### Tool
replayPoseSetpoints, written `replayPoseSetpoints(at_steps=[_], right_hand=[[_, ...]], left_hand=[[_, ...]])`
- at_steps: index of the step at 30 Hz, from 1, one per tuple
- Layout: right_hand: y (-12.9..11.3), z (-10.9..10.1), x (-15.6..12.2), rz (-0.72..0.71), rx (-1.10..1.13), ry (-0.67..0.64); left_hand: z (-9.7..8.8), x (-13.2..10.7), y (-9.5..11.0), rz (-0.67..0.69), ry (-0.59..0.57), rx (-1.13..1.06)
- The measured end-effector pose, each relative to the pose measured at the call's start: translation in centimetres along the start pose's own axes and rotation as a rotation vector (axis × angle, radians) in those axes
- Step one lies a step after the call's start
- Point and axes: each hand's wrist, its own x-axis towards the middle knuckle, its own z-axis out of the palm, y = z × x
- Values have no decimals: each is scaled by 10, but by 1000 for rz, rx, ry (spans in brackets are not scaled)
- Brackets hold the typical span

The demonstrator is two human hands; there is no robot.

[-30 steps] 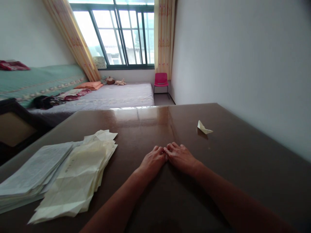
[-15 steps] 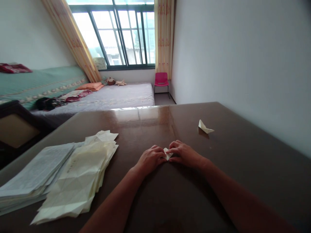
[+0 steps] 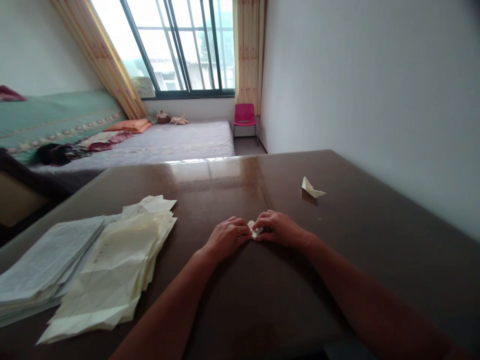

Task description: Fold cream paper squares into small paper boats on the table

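A: We have a bright room before us: a window far behind the paper boat and to its left, a bed under that window, and a pink chair behind the boat, a little left of it. A pale wall rises to the boat's right.

B: And what carries the boat?

A: Our glossy brown tabletop, which spreads out on every side of it.

B: Where do we find the small folded paper?

A: Left of the boat and nearer to us, between our left hand and our right hand. It does not touch the boat.

B: How does the grip stand on each side?

A: On the left, we have fingers and thumb together on the paper's left edge. On the right, our forefinger reaches across the top and our thumb presses the near edge, so we have it clamped there too.

B: Can we make out its folds?

A: Only roughly; our fingers cover much of it.

B: Anything farther from the boat?

A: Well to its left we see a pile of creased yellowish sheets, and beyond those, farther left, a stack of greyish sheets.
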Motion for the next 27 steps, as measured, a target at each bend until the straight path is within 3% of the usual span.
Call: replayPoseSetpoints(at_steps=[11, 16, 22, 27], right_hand=[[2, 2, 0, 69, 92, 29], [3, -1, 0, 62, 154, -46], [1, 15, 2, 168, 29, 104], [-3, 21, 5, 171, 104, 106]], left_hand=[[3, 1, -7, -58, 31, -95], [6, 1, -8, -77, 28, -115], [17, 1, -2, -192, 120, -83], [19, 0, -1, -226, 118, -113]])
